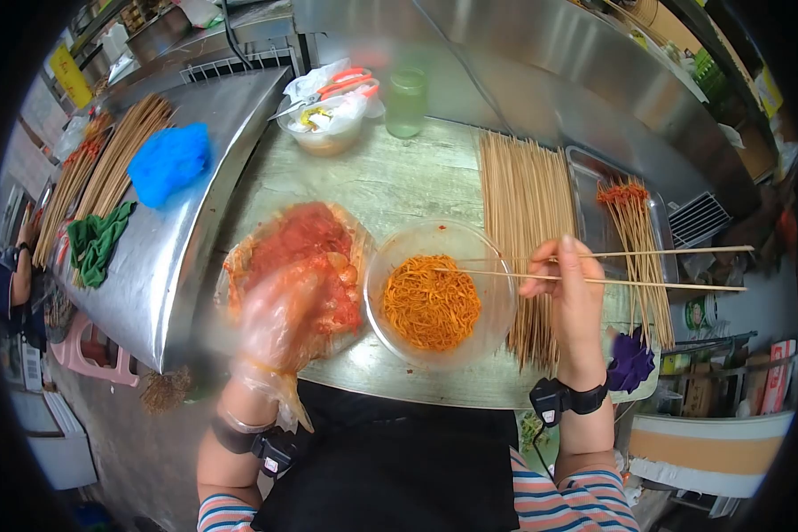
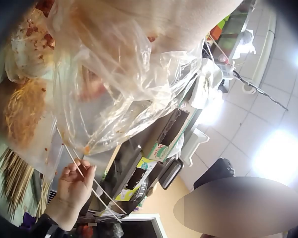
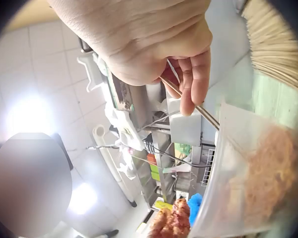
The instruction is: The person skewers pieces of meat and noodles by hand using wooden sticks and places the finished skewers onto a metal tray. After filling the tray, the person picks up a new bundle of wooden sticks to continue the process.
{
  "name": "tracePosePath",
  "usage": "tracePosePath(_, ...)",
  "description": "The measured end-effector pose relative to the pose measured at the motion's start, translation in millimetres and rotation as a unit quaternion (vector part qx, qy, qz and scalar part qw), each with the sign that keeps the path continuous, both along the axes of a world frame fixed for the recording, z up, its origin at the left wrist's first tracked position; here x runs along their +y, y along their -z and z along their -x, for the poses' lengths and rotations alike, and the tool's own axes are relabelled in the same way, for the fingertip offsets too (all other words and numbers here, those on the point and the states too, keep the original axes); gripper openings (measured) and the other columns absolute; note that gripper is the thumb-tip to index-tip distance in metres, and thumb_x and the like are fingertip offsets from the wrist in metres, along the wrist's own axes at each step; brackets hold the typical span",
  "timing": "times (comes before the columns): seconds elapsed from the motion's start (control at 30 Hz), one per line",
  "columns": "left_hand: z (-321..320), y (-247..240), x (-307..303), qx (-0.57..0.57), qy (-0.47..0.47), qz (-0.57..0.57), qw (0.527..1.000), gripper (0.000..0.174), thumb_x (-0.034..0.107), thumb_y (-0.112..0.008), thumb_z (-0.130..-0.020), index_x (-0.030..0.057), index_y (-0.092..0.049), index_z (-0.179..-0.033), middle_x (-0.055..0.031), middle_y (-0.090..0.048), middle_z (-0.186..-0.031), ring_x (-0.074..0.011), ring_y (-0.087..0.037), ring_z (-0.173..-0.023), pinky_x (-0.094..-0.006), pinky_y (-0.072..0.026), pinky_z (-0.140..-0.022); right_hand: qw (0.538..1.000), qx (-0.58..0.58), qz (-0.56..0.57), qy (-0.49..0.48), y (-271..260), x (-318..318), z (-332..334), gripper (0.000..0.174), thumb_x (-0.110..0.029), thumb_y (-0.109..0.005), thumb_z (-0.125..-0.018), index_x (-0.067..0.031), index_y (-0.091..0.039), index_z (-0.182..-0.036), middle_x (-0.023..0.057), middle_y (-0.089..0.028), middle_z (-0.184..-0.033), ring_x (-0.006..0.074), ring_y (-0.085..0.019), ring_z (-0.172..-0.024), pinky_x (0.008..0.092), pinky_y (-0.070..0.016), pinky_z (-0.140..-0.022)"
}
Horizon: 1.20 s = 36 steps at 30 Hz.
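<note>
My right hand [image 1: 578,310] holds a pair of long chopsticks [image 1: 674,254] between thumb and fingers. Their tips reach into a heap of orange, sauce-coated shreds [image 1: 433,306] inside a clear round tub [image 1: 494,328]. To the left, my left hand [image 1: 279,310], in a clear plastic glove, is over red-sauced food [image 1: 297,239] in a plastic-lined bowl [image 1: 361,239]. Motion blur hides its fingers in the head view. In the left wrist view the loose, crumpled glove [image 2: 124,94] covers most of that hand, and I cannot tell what its fingers hold.
A row of bare skewers [image 1: 528,230] lies right of the tub, beside a metal tray [image 1: 585,177] with loaded skewers [image 1: 634,230]. Behind stand a tub with scissors [image 1: 328,120] and a green jar [image 1: 406,102]. A purple cloth [image 1: 629,362] lies at the right edge.
</note>
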State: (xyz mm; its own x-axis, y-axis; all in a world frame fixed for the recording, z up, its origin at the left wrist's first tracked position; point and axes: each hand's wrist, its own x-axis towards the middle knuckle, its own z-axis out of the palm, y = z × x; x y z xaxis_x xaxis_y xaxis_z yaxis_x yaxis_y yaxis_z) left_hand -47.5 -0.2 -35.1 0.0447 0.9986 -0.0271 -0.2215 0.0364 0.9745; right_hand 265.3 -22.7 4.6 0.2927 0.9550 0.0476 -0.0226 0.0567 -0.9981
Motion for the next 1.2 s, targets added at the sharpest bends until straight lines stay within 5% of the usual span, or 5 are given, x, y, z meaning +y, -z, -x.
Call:
tracePosePath(0.23,0.0,1.8,-2.5,-0.099,-0.002,0.077,0.992,0.028,0.011,-0.059,-0.086,-0.0033,-0.057,-0.109,-0.0101,-0.062,-0.099,-0.0147,-0.06,-0.08,-0.0249,-0.0501,-0.067,0.997,-0.054,0.038,-0.03,-15.3,-6.4,-2.2,0.039,-0.034,-0.04,-0.096,0.0003,-0.057,-0.087,0.006,-0.058,-0.072,0.0113,-0.06,-0.058,0.0205,-0.0472,-0.053)
tracePosePath(0.83,-0.5,-3.5,-6.3,-0.104,-0.016,0.082,0.991,0.029,0.009,-0.059,-0.085,-0.0054,-0.056,-0.11,-0.0107,-0.062,-0.096,-0.0146,-0.059,-0.077,-0.0244,-0.0492,-0.066,0.998,-0.026,0.014,-0.054,3.2,-6.8,-2.2,0.04,-0.032,-0.037,-0.097,0.0004,-0.056,-0.083,0.0068,-0.058,-0.07,0.0137,-0.06,-0.057,0.0223,-0.0488,-0.054)
tracePosePath(0.93,1.7,1.9,-4.7,-0.117,-0.013,0.086,0.989,0.025,0.007,-0.056,-0.085,-0.0057,-0.057,-0.106,-0.0154,-0.062,-0.103,-0.0223,-0.063,-0.089,-0.0316,-0.0526,-0.08,0.998,-0.024,0.022,-0.055,3.9,-9.0,-3.6,0.04,-0.032,-0.037,-0.097,0.0005,-0.056,-0.083,0.0073,-0.058,-0.07,0.0138,-0.06,-0.056,0.022,-0.0487,-0.053)
tracePosePath(1.03,2.4,5.0,-4.5,-0.112,-0.009,0.11,0.987,0.028,0.009,-0.059,-0.085,-0.0051,-0.056,-0.109,-0.0106,-0.061,-0.097,-0.0149,-0.059,-0.079,-0.0249,-0.0492,-0.066,0.999,0.012,0.013,-0.032,8.2,-9.3,-5.6,0.039,-0.031,-0.038,-0.097,0.0003,-0.056,-0.083,0.0077,-0.058,-0.069,0.0139,-0.06,-0.055,0.0219,-0.0485,-0.052)
tracePosePath(1.2,3.4,13.9,-5.4,-0.123,-0.005,0.105,0.987,0.026,0.008,-0.057,-0.086,-0.0062,-0.056,-0.107,-0.0164,-0.061,-0.104,-0.0241,-0.063,-0.092,-0.0359,-0.0536,-0.08,0.999,-0.012,0.04,-0.02,4.8,-13.2,-4.5,0.041,-0.032,-0.038,-0.097,0.0013,-0.056,-0.082,0.008,-0.058,-0.069,0.014,-0.06,-0.054,0.0226,-0.0491,-0.052)
